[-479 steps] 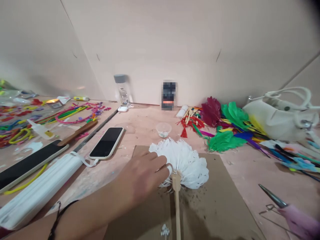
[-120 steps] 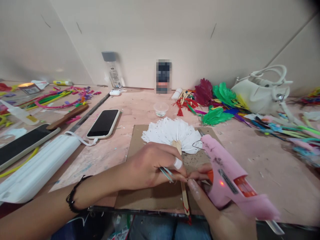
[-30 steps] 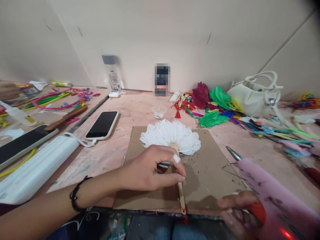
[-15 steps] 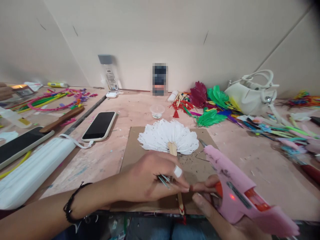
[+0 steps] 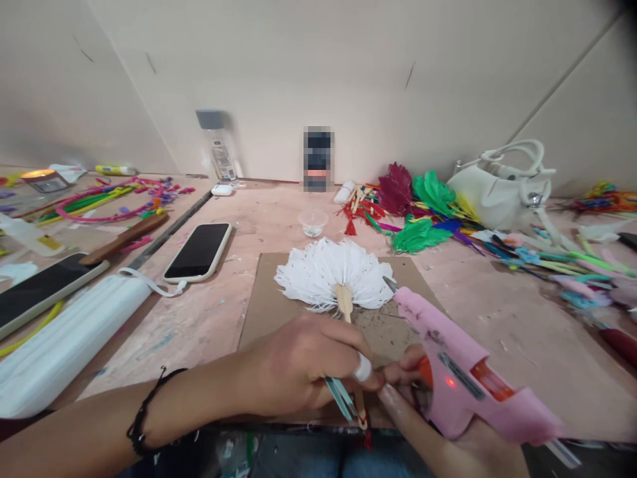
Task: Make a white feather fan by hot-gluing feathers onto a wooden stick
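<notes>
My left hand (image 5: 308,362) is closed, with metal tweezers (image 5: 341,398) sticking out below its fingers and a white band around one finger. Its fingertips meet those of my right hand (image 5: 413,398); anything tiny pinched between them is hidden. A pink glue gun (image 5: 460,358) rests in my right hand, its red light on and its nozzle pointing up and left. Beyond the hands lies a white feather fan (image 5: 333,269). Its wooden handle (image 5: 343,300) runs down under my left hand, and the lower end shows a red cord. Brown cardboard (image 5: 263,292) lies beneath the fan.
On the left are a phone (image 5: 199,252), a long white case (image 5: 74,332) and another phone (image 5: 44,289). A small plastic cup (image 5: 313,222) stands behind the fan. Green feathers (image 5: 421,234), a white handbag (image 5: 497,186) and pipe cleaners (image 5: 557,255) are at the right.
My left hand has shifted slightly right and down, and the tweezers now point lower and show more. The glue gun has moved a little left, its nozzle now at the fan's right edge.
</notes>
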A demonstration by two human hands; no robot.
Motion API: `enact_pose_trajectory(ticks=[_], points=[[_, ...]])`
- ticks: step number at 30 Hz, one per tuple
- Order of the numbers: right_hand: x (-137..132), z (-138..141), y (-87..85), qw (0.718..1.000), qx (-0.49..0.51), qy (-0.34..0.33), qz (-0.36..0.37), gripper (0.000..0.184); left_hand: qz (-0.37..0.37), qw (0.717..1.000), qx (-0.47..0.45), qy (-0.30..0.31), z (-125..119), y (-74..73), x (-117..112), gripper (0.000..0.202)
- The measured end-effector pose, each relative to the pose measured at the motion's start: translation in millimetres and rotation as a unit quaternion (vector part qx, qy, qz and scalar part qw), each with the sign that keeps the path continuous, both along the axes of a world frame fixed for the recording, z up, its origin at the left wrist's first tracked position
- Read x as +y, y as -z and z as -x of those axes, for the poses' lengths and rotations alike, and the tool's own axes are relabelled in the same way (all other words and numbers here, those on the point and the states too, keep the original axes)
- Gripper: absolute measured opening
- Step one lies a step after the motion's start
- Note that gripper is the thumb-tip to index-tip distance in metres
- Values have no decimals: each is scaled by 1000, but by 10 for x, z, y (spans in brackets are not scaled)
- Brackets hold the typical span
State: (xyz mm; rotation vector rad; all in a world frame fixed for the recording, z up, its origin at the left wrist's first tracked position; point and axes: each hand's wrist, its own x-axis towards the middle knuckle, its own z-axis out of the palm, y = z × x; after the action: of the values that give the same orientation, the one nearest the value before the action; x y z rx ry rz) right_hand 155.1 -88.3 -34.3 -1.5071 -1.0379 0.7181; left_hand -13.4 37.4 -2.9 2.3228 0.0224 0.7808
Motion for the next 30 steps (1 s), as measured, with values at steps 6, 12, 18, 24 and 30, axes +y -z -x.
enact_pose_trajectory(ticks=[6, 12, 18, 24, 30], points=[[-2, -86, 35, 1000, -25, 19, -6, 23, 44, 991, 122, -45, 42, -232, -68, 23], [59, -143, 4, 995, -53, 21, -78, 9, 20, 984, 165, -57, 48, -272, -49, 32], [56, -147, 78, 996, -44, -2, -82, 14, -76, 988, 119, -66, 15, -157, 5, 23], [15, -371, 185, 983, -136, -81, -90, 12, -182, 976, 101, -65, 25, -101, 41, 24], [21, -361, 186, 987, -95, -92, -90, 13, -191, 973, 107, -76, 39, -116, 30, 26]])
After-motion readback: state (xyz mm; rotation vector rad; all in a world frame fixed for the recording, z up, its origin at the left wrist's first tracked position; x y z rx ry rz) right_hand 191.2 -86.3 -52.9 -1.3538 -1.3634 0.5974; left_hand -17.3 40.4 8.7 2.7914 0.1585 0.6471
